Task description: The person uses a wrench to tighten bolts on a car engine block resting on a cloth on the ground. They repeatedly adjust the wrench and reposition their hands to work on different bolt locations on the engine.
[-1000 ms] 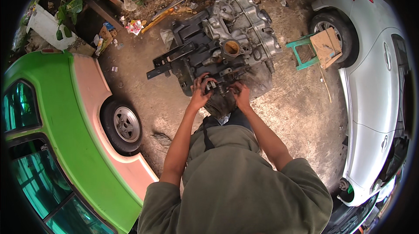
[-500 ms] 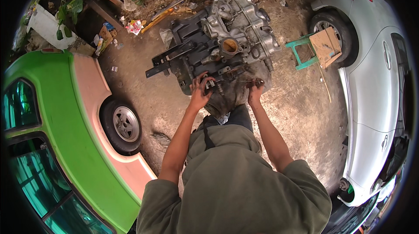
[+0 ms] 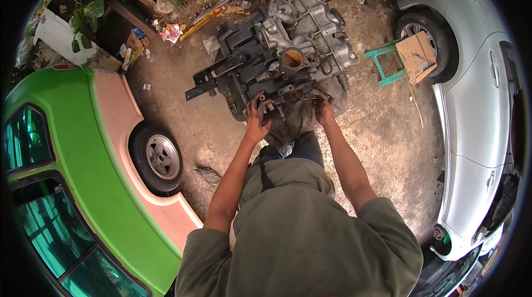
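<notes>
An engine (image 3: 302, 22) of dull silver and black metal lies in front of me, with a round brownish opening on its upper side. My left hand (image 3: 256, 118) rests on the engine's near left part, its fingers apart and curved beside a small metal fitting (image 3: 270, 107). Farther right along the near side, my right hand (image 3: 324, 109) is closed, its fingertips darkened with grime. From them a thin, shiny wrench (image 3: 308, 98) points left toward the engine; its far end is too small to make out. A grimy dark cloth (image 3: 291, 131) hangs between my hands at the near edge.
A green and pink car (image 3: 77, 131) stands close on the left, a silver car (image 3: 471, 114) on the right. Beside the silver car's wheel is a green stool (image 3: 382, 70) with a brown board (image 3: 417, 57) on it. Litter and planks lie beyond the engine.
My right hand has turned slightly, and the wrench now slants up to the left instead of lying level. My left hand keeps its place. The view has shifted a little.
</notes>
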Available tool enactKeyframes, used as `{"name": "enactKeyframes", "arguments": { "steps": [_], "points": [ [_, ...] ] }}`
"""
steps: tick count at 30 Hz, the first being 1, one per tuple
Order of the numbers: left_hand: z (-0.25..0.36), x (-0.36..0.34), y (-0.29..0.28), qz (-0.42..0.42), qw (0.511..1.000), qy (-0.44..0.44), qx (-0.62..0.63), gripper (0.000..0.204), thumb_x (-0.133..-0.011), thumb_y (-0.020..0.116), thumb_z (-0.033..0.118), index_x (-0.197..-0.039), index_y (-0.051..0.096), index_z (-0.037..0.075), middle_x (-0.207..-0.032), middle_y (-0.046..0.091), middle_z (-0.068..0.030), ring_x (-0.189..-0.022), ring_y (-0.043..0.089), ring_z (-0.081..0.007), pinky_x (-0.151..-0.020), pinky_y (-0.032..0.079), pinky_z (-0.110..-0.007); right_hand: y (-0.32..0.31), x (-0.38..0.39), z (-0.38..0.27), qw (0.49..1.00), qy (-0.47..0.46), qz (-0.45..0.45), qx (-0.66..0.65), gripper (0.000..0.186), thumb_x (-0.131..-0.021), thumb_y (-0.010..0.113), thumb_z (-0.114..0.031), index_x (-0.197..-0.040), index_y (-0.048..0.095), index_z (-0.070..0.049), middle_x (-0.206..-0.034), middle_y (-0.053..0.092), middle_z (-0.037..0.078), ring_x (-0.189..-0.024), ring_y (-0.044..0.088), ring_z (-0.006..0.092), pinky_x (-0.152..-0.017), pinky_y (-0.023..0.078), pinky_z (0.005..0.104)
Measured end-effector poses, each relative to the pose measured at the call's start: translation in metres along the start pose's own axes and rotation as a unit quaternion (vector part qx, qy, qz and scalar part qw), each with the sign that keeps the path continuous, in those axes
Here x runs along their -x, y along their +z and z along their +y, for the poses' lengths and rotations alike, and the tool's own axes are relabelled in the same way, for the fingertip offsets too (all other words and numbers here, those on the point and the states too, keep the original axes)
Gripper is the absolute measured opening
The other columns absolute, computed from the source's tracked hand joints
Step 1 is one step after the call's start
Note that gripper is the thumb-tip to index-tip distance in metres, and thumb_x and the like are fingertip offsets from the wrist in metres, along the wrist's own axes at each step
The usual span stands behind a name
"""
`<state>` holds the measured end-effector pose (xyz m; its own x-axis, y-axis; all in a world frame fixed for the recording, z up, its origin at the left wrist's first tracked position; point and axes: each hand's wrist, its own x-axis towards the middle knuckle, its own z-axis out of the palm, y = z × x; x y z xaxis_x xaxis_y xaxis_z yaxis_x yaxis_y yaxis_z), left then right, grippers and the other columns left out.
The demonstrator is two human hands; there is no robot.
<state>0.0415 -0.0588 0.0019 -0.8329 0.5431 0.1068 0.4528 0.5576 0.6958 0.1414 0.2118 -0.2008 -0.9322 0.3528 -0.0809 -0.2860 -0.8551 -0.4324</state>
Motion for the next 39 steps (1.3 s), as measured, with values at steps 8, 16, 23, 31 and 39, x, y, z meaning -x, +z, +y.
{"name": "enactKeyframes", "arguments": {
  "steps": [8, 16, 23, 31, 39],
  "points": [
    [-0.001, 0.000, 0.001, -0.003, 1.000, -0.002, 0.018, 0.055, -0.066, 0.059, 0.026, -0.120, 0.057, 0.019, -0.145, 0.036, -0.0115, -0.133, 0.031, -0.0384, -0.106, 0.021, -0.055, -0.005, -0.006, 0.001, 0.996, 0.054, 0.069, -0.027, 0.026, -0.095, 0.050, -0.019, -0.120, 0.048, -0.019, -0.118, 0.058, 0.017, -0.098, 0.054, 0.0294, -0.085, 0.044, 0.0402],
    [-0.002, 0.001, 0.003, 0.017, 1.000, 0.010, 0.002, 0.063, -0.057, 0.060, 0.010, -0.119, 0.057, 0.023, -0.144, 0.035, -0.0073, -0.134, 0.031, -0.0338, -0.104, 0.026, -0.051, -0.007, -0.011, 0.006, 0.980, 0.107, 0.163, 0.035, 0.022, -0.096, 0.049, -0.023, -0.113, 0.053, -0.010, -0.110, 0.061, 0.013, -0.090, 0.056, 0.0244, -0.083, 0.044, 0.0360],
    [-0.003, 0.001, 0.004, 0.024, 1.000, 0.019, 0.004, 0.063, -0.057, 0.061, 0.010, -0.119, 0.056, 0.023, -0.144, 0.035, -0.0067, -0.134, 0.031, -0.0339, -0.104, 0.027, -0.051, 0.029, -0.010, -0.003, 0.979, 0.138, 0.143, 0.038, 0.026, -0.095, 0.054, -0.021, -0.119, 0.050, -0.012, -0.101, 0.059, 0.008, -0.093, 0.060, 0.0272, -0.086, 0.047, 0.0403],
    [0.000, 0.000, 0.003, 0.012, 1.000, -0.003, -0.006, 0.064, -0.056, 0.062, 0.011, -0.119, 0.057, 0.024, -0.144, 0.036, -0.0065, -0.134, 0.031, -0.0332, -0.102, 0.027, -0.051, 0.147, 0.005, -0.010, 0.935, -0.073, 0.174, 0.299, 0.045, -0.098, 0.048, -0.009, -0.136, 0.023, -0.015, -0.092, 0.060, 0.011, -0.077, 0.066, 0.0220, -0.068, 0.053, 0.0335],
    [0.000, 0.002, 0.006, 0.022, 1.000, -0.005, -0.004, 0.064, -0.057, 0.062, 0.009, -0.119, 0.056, 0.024, -0.144, 0.036, -0.0060, -0.134, 0.032, -0.0326, -0.102, 0.027, -0.051, 0.178, 0.024, 0.000, 0.702, -0.200, 0.078, 0.679, 0.042, -0.096, 0.047, -0.001, -0.134, 0.030, -0.004, -0.090, 0.060, 0.015, -0.079, 0.064, 0.0203, -0.072, 0.050, 0.0309]
  ]
}}
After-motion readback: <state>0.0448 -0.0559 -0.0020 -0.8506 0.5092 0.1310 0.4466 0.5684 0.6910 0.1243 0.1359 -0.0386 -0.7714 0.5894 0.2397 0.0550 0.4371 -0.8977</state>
